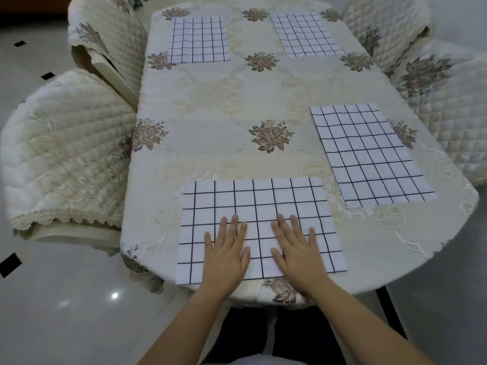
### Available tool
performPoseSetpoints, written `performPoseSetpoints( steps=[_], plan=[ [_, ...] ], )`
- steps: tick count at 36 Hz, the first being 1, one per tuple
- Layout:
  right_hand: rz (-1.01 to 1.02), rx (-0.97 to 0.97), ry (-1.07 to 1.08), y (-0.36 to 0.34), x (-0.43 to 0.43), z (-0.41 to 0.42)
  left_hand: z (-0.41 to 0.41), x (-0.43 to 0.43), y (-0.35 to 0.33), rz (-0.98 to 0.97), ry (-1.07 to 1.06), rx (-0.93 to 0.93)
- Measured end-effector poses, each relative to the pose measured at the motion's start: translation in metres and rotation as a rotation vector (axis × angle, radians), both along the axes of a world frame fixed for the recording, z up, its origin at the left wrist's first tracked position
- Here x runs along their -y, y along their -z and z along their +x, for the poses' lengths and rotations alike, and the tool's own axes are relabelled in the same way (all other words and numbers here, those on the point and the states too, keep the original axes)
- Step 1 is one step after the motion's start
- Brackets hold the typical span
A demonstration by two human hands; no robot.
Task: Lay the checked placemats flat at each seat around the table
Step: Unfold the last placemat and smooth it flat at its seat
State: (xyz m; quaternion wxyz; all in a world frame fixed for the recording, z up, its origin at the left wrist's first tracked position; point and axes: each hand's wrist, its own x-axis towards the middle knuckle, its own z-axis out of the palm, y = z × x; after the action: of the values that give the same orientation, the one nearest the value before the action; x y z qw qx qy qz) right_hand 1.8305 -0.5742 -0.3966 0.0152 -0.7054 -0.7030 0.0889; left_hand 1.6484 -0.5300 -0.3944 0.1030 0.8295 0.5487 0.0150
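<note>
Nearest checked placemat [263,201] lies flat under left hand [226,252] and right hand [297,250], both spread palm-down, gripping nothing.

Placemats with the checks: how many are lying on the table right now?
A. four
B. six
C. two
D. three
A: one lies under both hands, left hand and right hand, at the near placemat; another sits right, and two at the far end.
</note>
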Motion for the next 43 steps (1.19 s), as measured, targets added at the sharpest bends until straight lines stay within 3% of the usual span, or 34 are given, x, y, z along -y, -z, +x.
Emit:
performPoseSetpoints(
  steps=[8, 11, 15, 19, 24, 33, 36, 39, 43],
  plan=[
    [-0.034, 0.048, 0.187, -0.007, 0.017, 0.049, -0.035, -0.009, 0.000, -0.049, -0.185, 0.024],
    [-0.029, 0.047, 0.239, -0.014, 0.015, 0.037, -0.029, -0.005, -0.008, -0.066, -0.166, 0.032],
    [0.026, -0.007, 0.083, -0.023, 0.010, -0.010, 0.003, 0.009, -0.022, -0.039, 0.049, 0.032],
    [-0.064, -0.049, -0.059, -0.019, 0.013, -0.040, 0.022, 0.021, -0.026, -0.108, 0.078, -0.039],
    [-0.113, -0.027, -0.024, -0.012, 0.030, 0.001, -0.008, 0.031, -0.017, -0.167, 0.006, -0.097],
    [-0.097, -0.005, 0.158, -0.014, 0.048, 0.062, -0.043, 0.026, -0.018, -0.159, -0.097, -0.026],
    [0.018, 0.052, 0.065, -0.021, 0.042, 0.050, -0.027, 0.029, -0.034, -0.192, 0.034, -0.033],
    [0.184, -0.033, -0.203, -0.025, 0.033, 0.028, -0.002, 0.032, -0.044, -0.206, 0.259, -0.033],
    [0.182, 0.012, -0.375, -0.027, 0.023, -0.005, 0.021, 0.032, -0.042, -0.247, 0.345, -0.018]
  ],
)
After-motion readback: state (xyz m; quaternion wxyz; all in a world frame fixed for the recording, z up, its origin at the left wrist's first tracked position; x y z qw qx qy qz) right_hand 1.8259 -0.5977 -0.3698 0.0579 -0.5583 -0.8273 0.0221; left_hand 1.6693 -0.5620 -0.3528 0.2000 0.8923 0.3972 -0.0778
